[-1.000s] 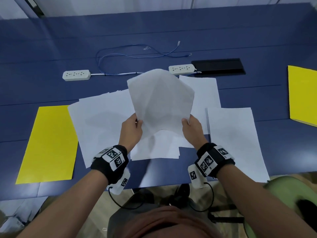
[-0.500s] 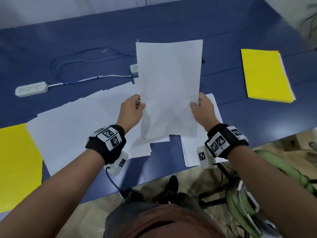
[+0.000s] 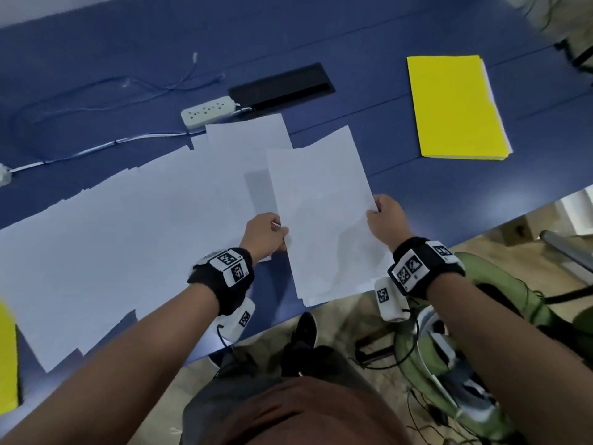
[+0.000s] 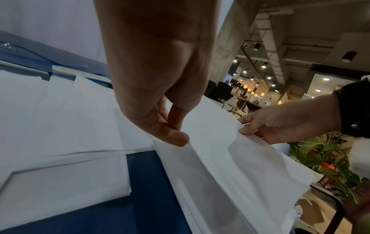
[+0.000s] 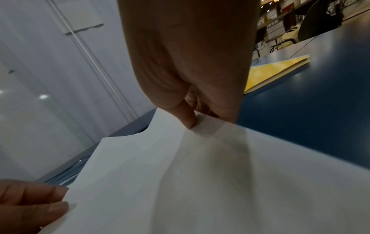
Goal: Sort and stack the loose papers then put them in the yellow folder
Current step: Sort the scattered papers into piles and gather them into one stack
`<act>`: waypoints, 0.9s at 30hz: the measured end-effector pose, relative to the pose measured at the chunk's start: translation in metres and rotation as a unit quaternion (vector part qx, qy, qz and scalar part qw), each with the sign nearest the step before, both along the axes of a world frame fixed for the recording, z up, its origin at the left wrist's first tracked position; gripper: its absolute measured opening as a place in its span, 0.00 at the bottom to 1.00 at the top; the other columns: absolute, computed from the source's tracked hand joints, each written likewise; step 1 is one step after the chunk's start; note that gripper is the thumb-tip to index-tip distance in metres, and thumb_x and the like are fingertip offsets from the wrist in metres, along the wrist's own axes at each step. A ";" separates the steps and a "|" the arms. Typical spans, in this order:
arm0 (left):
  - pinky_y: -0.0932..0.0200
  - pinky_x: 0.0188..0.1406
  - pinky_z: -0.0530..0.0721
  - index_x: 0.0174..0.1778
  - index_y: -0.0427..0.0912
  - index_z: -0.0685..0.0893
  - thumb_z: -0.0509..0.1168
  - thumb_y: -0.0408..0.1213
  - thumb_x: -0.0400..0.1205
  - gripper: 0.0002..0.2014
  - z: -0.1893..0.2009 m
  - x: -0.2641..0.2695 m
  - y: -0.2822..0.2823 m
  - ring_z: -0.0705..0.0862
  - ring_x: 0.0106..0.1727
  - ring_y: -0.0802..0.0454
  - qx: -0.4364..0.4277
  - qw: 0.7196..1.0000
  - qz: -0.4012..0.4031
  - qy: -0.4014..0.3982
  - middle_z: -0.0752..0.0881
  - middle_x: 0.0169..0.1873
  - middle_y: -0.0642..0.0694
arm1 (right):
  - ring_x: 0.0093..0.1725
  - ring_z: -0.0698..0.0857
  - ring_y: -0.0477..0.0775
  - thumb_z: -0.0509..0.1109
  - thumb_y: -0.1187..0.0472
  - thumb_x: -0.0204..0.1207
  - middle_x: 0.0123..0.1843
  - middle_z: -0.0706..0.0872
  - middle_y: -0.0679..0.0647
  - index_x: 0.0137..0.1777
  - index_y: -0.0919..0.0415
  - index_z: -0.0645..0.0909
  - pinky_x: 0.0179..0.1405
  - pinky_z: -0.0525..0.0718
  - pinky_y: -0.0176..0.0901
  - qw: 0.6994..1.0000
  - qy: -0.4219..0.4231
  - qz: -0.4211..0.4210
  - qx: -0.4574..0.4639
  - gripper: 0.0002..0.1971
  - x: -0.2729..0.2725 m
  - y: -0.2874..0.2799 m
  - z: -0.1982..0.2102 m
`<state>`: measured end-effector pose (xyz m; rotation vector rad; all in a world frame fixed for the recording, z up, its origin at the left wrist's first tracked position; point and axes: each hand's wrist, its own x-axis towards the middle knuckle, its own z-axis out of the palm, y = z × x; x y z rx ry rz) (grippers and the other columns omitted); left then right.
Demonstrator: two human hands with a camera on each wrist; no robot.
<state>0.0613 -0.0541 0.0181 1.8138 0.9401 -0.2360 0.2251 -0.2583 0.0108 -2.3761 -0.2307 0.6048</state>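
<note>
A white sheet [image 3: 317,200] lies over a small stack of papers [image 3: 333,293] at the table's near edge. My left hand [image 3: 278,234] pinches the sheet's left edge between thumb and fingers [image 4: 174,136]. My right hand [image 3: 377,213] pinches its right edge, thumb on top [image 5: 189,120]. Several loose white papers [image 3: 128,236] are spread over the blue table to the left. A closed yellow folder [image 3: 455,107] lies at the far right, apart from the hands; it also shows in the right wrist view [image 5: 274,71]. Another yellow folder [image 3: 6,358] peeks in at the left edge.
A white power strip [image 3: 208,112] with its cable and a black cable hatch [image 3: 282,86] lie beyond the papers. The blue table's [image 3: 481,200] near edge runs diagonally just under my wrists. A green chair [image 3: 513,316] stands below right.
The sheet, held upright in the air before, has come down flat onto the stack at the right. Both hands moved down and right with it, and my view turned right.
</note>
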 end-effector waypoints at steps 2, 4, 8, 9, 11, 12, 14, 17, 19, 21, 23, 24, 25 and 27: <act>0.46 0.50 0.90 0.52 0.29 0.80 0.65 0.32 0.83 0.08 -0.009 0.004 -0.007 0.92 0.39 0.43 0.001 1.000 -0.004 0.008 0.89 0.35 0.38 | 0.45 0.74 0.55 0.60 0.70 0.77 0.41 0.77 0.48 0.55 0.62 0.77 0.41 0.69 0.40 1.000 0.011 0.009 -0.018 0.10 0.004 -0.006 -0.008; 0.53 0.43 0.90 0.53 0.30 0.81 0.65 0.32 0.83 0.08 -0.015 0.008 -0.012 0.92 0.35 0.46 0.002 1.000 -0.007 0.018 0.88 0.35 0.40 | 0.46 0.75 0.55 0.61 0.71 0.76 0.45 0.79 0.51 0.58 0.65 0.79 0.44 0.69 0.39 0.999 0.012 0.021 -0.033 0.12 0.007 -0.010 -0.011; 0.49 0.53 0.89 0.52 0.32 0.81 0.65 0.31 0.83 0.06 -0.027 0.014 -0.016 0.90 0.32 0.49 0.000 1.000 -0.015 0.021 0.86 0.29 0.45 | 0.48 0.78 0.55 0.60 0.72 0.76 0.51 0.83 0.56 0.63 0.67 0.79 0.45 0.71 0.38 0.998 0.039 0.018 -0.041 0.16 0.011 -0.011 -0.019; 0.50 0.53 0.89 0.53 0.32 0.81 0.65 0.31 0.83 0.06 -0.029 0.015 -0.017 0.90 0.31 0.50 -0.003 1.000 -0.012 0.023 0.85 0.28 0.46 | 0.49 0.79 0.56 0.60 0.72 0.76 0.54 0.84 0.58 0.64 0.67 0.79 0.46 0.71 0.37 0.998 0.043 0.019 -0.047 0.17 0.011 -0.011 -0.022; 0.52 0.49 0.89 0.54 0.31 0.81 0.65 0.30 0.83 0.07 -0.032 0.017 -0.018 0.89 0.30 0.50 -0.012 1.000 -0.010 0.026 0.83 0.28 0.47 | 0.55 0.81 0.59 0.60 0.72 0.76 0.59 0.84 0.61 0.67 0.68 0.78 0.48 0.73 0.38 0.997 0.050 0.015 -0.053 0.19 0.011 -0.011 -0.026; 0.52 0.47 0.89 0.55 0.31 0.81 0.65 0.29 0.83 0.07 -0.032 0.017 -0.019 0.89 0.31 0.49 -0.013 0.999 -0.012 0.026 0.82 0.29 0.48 | 0.58 0.82 0.60 0.60 0.73 0.76 0.60 0.84 0.61 0.68 0.67 0.77 0.50 0.75 0.40 0.997 0.054 0.011 -0.055 0.20 0.011 -0.011 -0.028; 0.56 0.42 0.89 0.55 0.31 0.81 0.66 0.29 0.82 0.07 -0.033 0.019 -0.019 0.90 0.34 0.45 -0.016 0.999 -0.016 0.024 0.82 0.33 0.46 | 0.59 0.81 0.61 0.60 0.74 0.76 0.60 0.84 0.61 0.69 0.67 0.76 0.51 0.77 0.41 0.996 0.062 0.004 -0.058 0.21 0.012 -0.011 -0.028; 0.62 0.32 0.87 0.53 0.35 0.80 0.68 0.29 0.81 0.07 -0.036 0.018 -0.016 0.89 0.39 0.43 -0.018 0.999 -0.012 0.027 0.84 0.39 0.41 | 0.52 0.79 0.56 0.61 0.74 0.75 0.58 0.82 0.57 0.67 0.64 0.74 0.39 0.76 0.35 0.996 0.073 -0.008 -0.053 0.20 0.012 -0.011 -0.028; 0.58 0.32 0.85 0.50 0.41 0.79 0.70 0.31 0.80 0.07 -0.037 0.016 -0.012 0.88 0.39 0.42 -0.013 1.000 -0.005 0.023 0.86 0.41 0.39 | 0.58 0.78 0.59 0.63 0.71 0.73 0.63 0.78 0.57 0.69 0.59 0.72 0.49 0.78 0.40 0.996 0.052 -0.017 -0.066 0.23 0.010 -0.010 -0.028; 0.58 0.29 0.83 0.53 0.43 0.78 0.70 0.33 0.81 0.09 -0.036 0.012 -0.006 0.86 0.35 0.44 -0.016 1.000 0.015 0.020 0.85 0.39 0.41 | 0.66 0.73 0.64 0.65 0.68 0.71 0.67 0.74 0.58 0.71 0.56 0.69 0.63 0.74 0.54 0.994 0.005 -0.010 -0.112 0.27 0.007 -0.006 -0.027; 0.55 0.32 0.87 0.57 0.42 0.77 0.68 0.34 0.82 0.10 -0.034 0.006 0.005 0.86 0.31 0.44 -0.013 0.999 0.032 0.027 0.85 0.38 0.42 | 0.68 0.71 0.64 0.67 0.66 0.70 0.69 0.72 0.58 0.72 0.53 0.69 0.67 0.71 0.58 0.993 -0.030 0.003 -0.117 0.29 0.006 0.003 -0.025; 0.53 0.36 0.89 0.58 0.42 0.77 0.67 0.35 0.82 0.10 -0.032 0.001 0.013 0.87 0.31 0.44 -0.004 0.999 0.036 0.034 0.85 0.38 0.42 | 0.68 0.72 0.63 0.68 0.65 0.70 0.69 0.73 0.57 0.72 0.52 0.70 0.69 0.71 0.58 0.993 -0.036 0.015 -0.108 0.29 0.005 0.010 -0.023; 0.52 0.40 0.90 0.59 0.42 0.78 0.67 0.36 0.82 0.11 -0.031 -0.005 0.021 0.88 0.32 0.45 0.005 0.998 0.042 0.039 0.86 0.39 0.42 | 0.68 0.74 0.61 0.68 0.63 0.70 0.69 0.74 0.56 0.71 0.50 0.72 0.69 0.73 0.57 0.994 -0.039 0.028 -0.099 0.28 0.004 0.018 -0.021; 0.49 0.45 0.91 0.59 0.41 0.79 0.66 0.36 0.82 0.10 -0.029 -0.020 0.040 0.89 0.32 0.45 0.014 0.997 0.061 0.044 0.86 0.41 0.42 | 0.64 0.77 0.57 0.68 0.62 0.70 0.65 0.77 0.54 0.68 0.48 0.74 0.65 0.75 0.51 0.995 -0.029 0.053 -0.078 0.24 -0.001 0.038 -0.018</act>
